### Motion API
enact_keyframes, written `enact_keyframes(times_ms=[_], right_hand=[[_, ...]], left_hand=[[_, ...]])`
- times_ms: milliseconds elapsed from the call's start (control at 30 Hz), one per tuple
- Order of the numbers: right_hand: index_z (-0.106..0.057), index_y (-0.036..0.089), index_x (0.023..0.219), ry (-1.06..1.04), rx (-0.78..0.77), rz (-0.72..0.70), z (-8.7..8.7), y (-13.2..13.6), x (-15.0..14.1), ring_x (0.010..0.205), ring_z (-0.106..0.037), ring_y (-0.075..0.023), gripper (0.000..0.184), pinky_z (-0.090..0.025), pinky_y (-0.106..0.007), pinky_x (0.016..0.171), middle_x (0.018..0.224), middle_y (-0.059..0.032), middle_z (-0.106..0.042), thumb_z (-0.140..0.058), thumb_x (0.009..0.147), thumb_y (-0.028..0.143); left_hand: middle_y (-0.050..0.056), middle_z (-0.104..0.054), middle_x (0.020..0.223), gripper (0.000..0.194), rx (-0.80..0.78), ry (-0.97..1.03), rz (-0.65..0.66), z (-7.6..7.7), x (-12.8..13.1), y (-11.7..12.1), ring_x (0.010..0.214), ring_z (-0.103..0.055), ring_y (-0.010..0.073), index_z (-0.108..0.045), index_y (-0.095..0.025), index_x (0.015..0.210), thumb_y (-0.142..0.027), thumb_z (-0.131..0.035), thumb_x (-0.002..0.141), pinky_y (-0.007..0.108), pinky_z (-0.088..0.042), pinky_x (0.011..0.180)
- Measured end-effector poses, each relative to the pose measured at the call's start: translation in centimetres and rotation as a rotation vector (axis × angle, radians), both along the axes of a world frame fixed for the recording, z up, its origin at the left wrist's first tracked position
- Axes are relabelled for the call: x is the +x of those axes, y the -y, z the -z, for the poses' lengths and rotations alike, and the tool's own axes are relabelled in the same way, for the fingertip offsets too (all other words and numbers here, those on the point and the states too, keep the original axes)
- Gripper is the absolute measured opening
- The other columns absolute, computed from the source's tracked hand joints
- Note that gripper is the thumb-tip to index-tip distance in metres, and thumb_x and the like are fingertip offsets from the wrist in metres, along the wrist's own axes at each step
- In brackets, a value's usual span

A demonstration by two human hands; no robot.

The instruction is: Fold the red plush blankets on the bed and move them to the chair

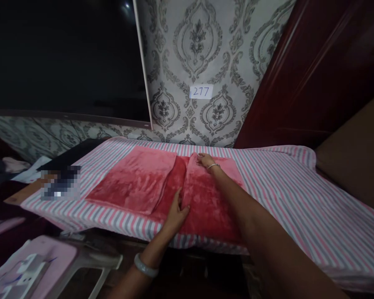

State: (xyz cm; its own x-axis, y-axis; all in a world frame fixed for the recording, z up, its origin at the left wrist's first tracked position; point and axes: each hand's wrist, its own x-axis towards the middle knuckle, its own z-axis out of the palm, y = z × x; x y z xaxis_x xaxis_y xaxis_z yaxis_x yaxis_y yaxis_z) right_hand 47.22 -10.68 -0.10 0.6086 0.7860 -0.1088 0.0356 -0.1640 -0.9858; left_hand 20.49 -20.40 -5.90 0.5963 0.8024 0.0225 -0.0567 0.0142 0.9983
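Observation:
A red plush cloth lies on the striped sheet, its left and right sides folded inward with a strip of the layer below showing between them. At the near part of the right fold's inner edge is my left hand, thumb on top and fingers on the other side of the edge. My right hand is farther away, its fingers curled closed at the far inner corner of the same fold. I wear a bangle on the left wrist and a thin bracelet on the right.
A pink, white and grey striped sheet covers the table. Behind stand a large dark screen and a patterned wall with a paper label. At lower left, a white power strip lies on a pink stool.

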Motion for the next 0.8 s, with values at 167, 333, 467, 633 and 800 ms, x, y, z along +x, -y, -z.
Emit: enact_keyframes(times_ms=[167, 333, 467, 633, 800], right_hand=[[-0.065, 0.016, 0.130, 0.227, -0.079, 0.003, 0.1, -1.0, 0.7, 0.068, -0.065, -0.0159, 0.045, -0.055, -0.028, 0.067, 0.090, -0.0053, -0.072, -0.071, 0.086, 0.024], [-0.073, 0.015, 0.101, 0.450, -0.098, -0.018, -0.1, -1.4, 1.3, 0.071, -0.062, -0.0163, 0.023, -0.049, -0.024, 0.067, 0.078, -0.0032, -0.069, -0.070, 0.078, 0.019], [-0.069, 0.016, 0.079, 0.614, -0.063, -0.003, -1.2, -2.6, 1.9, 0.074, -0.059, -0.0160, 0.004, -0.045, -0.021, 0.065, 0.073, -0.0020, -0.065, -0.065, 0.079, 0.016], [-0.073, 0.015, 0.097, 0.689, -0.051, -0.045, -0.9, -4.4, 0.8, 0.061, -0.059, -0.0131, 0.017, -0.047, -0.021, 0.060, 0.074, -0.0010, -0.068, -0.063, 0.084, 0.014], [-0.067, 0.014, 0.130, 0.746, -0.047, -0.037, -1.1, -3.5, 0.9, 0.084, -0.071, -0.0179, 0.040, -0.057, -0.031, 0.082, 0.109, -0.0109, -0.074, -0.048, 0.094, 0.013]], left_hand=[[0.013, -0.043, 0.161, 0.083, 0.083, -0.011, 0.004, 0.2, -0.1, 0.4, 0.151, -0.036, 0.0277, -0.038, -0.020, 0.154, -0.030, -0.067, 0.077, 0.046, -0.027, 0.126], [0.014, -0.040, 0.162, 0.080, 0.115, -0.015, 0.001, 0.5, 0.0, 0.8, 0.153, -0.033, 0.0275, -0.038, -0.018, 0.154, -0.026, -0.063, 0.079, 0.047, -0.023, 0.127], [0.012, -0.042, 0.161, 0.073, 0.199, 0.004, -0.037, -0.2, -0.4, 0.6, 0.152, -0.035, 0.0251, -0.040, -0.020, 0.154, -0.022, -0.056, 0.083, 0.046, -0.025, 0.127], [0.014, -0.049, 0.156, 0.073, 0.339, -0.127, -0.016, -0.9, -2.4, -1.3, 0.146, -0.045, 0.0286, -0.042, -0.018, 0.154, -0.020, -0.056, 0.082, 0.052, -0.035, 0.122], [0.015, -0.056, 0.149, 0.066, 0.667, -0.344, -0.148, -4.1, -3.9, -2.7, 0.135, -0.055, 0.0311, -0.041, -0.019, 0.154, -0.029, -0.056, 0.091, 0.053, -0.049, 0.110]])
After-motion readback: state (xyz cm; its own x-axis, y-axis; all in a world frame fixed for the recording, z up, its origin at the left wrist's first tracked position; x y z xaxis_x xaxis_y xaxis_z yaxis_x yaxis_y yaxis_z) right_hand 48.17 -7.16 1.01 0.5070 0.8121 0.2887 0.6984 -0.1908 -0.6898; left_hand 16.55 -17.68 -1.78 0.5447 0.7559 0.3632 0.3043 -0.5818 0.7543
